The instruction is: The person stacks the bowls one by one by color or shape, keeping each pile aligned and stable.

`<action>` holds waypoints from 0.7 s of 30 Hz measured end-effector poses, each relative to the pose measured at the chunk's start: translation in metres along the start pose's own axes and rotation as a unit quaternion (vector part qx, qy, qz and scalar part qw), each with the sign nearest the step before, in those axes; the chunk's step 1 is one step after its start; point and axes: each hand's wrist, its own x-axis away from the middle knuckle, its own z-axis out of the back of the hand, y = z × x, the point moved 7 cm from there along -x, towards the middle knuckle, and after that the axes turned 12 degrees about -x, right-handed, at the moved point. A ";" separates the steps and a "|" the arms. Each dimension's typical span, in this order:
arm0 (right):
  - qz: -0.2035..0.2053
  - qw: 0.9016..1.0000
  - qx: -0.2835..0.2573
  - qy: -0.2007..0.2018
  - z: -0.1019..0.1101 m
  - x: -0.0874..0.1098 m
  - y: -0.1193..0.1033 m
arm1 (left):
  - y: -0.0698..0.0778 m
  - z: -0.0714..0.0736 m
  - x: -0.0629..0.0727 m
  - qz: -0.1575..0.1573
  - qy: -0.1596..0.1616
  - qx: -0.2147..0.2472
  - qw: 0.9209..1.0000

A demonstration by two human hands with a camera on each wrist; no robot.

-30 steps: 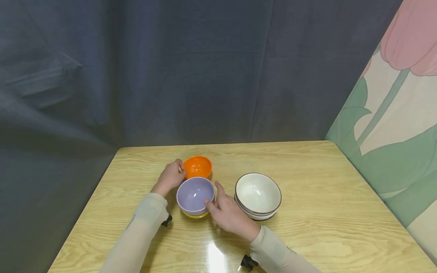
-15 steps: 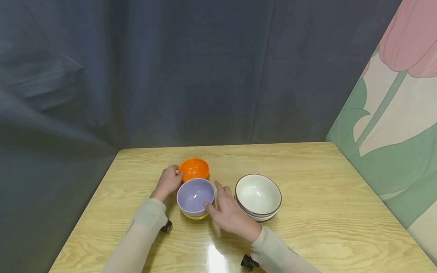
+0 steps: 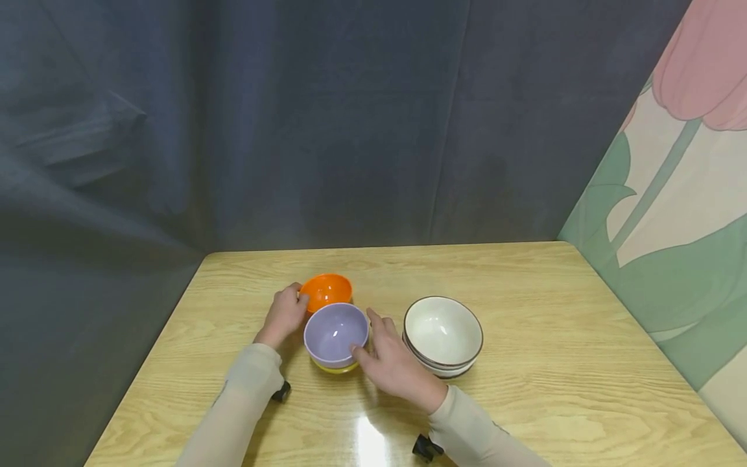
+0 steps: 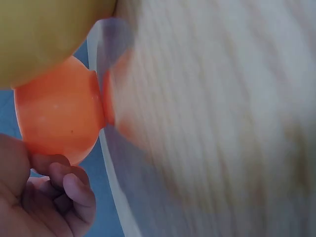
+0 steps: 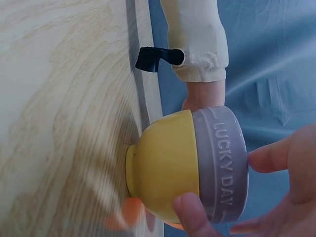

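A lavender bowl (image 3: 336, 334) sits nested in a yellow bowl (image 3: 336, 370) at the table's centre-left. The right wrist view shows "LUCKY DAY" on the lavender bowl (image 5: 227, 163) above the yellow one (image 5: 170, 163). My right hand (image 3: 397, 366) rests against the pair's right side with extended fingers; its thumb touches the lavender rim, and a fingertip (image 5: 190, 207) lies by the yellow wall. Just behind, an orange bowl (image 3: 327, 291) stands on the table. My left hand (image 3: 286, 312) pinches its left edge; curled fingers show at the orange bowl (image 4: 59, 113) in the left wrist view.
To the right of my right hand stands a stack of white bowls (image 3: 443, 332) with dark rims. The wooden table (image 3: 554, 363) ends at a dark curtain (image 3: 350, 130) behind and a flower-patterned panel (image 3: 688, 259) on the right.
My left hand and the orange bowl have shifted left and slightly toward me. The right hand, the lavender and yellow bowls and the white stack have stayed in place.
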 end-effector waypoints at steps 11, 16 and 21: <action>0.006 1.000 -0.001 0.006 0.000 0.001 -0.001 | -0.003 0.013 0.009 0.012 0.011 0.006 1.000; 0.007 1.000 -0.003 0.010 0.000 0.002 -0.002 | -0.005 0.022 0.012 0.017 0.014 0.018 1.000; 0.006 1.000 -0.001 0.013 0.001 0.002 -0.003 | -0.006 0.034 0.016 0.010 0.025 0.025 0.999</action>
